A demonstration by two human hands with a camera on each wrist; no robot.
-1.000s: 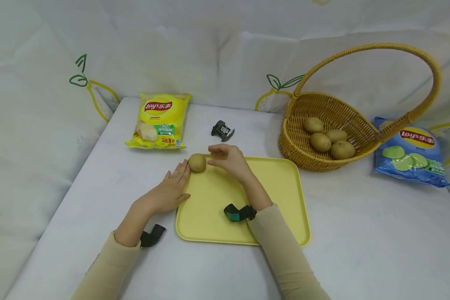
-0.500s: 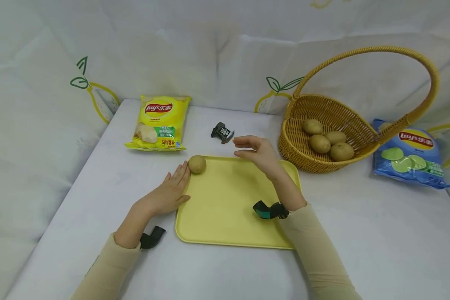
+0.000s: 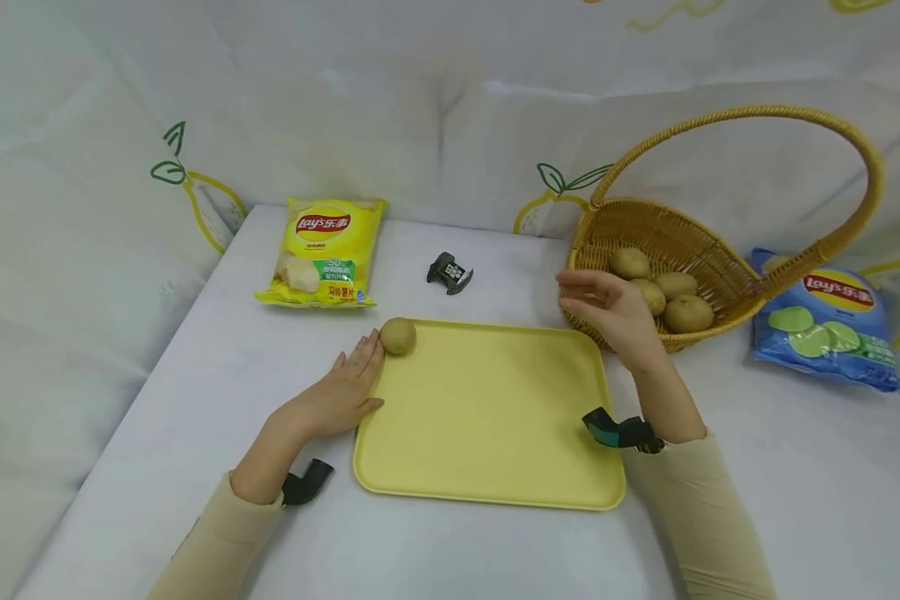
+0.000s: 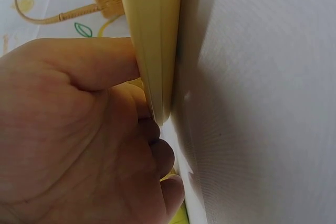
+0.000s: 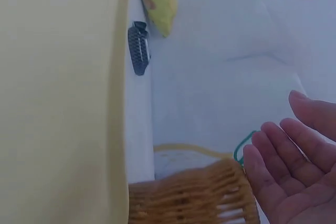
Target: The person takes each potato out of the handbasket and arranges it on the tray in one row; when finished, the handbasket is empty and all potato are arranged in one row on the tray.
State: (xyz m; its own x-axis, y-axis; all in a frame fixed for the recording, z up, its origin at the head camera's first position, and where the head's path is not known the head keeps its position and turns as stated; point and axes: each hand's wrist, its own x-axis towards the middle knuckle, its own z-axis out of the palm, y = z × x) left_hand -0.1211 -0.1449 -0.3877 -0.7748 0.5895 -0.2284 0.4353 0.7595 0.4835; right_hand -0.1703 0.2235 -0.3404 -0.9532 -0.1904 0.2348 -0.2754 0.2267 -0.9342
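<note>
My left hand [image 3: 339, 396] lies along the left edge of a yellow tray [image 3: 487, 417], fingers fairly straight, fingertips beside a round potato [image 3: 398, 336] in the tray's far left corner. In the left wrist view, the thumb and fingers touch the tray's rim [image 4: 152, 40]. Nothing is held in my right hand [image 3: 618, 321], whose fingers are loosely bent above the tray's far right corner, in front of a wicker basket [image 3: 596, 225]. Several potatoes [image 3: 688, 314] lie in the basket, one partly hidden by that hand. The right wrist view shows the hand apart from the basket's rim [image 5: 194, 182].
A yellow chip bag [image 3: 326, 254] lies behind the tray on the left. Near it sits a small dark object [image 3: 450, 273] with a white label. A blue chip bag [image 3: 825, 321] is right of the basket, whose tall handle [image 3: 765, 112] arches above. White patterned cloth stands behind.
My right hand has moved right, from beside the potato across the tray to the front of the basket. My left hand and the potato in the tray's corner have stayed in place.
</note>
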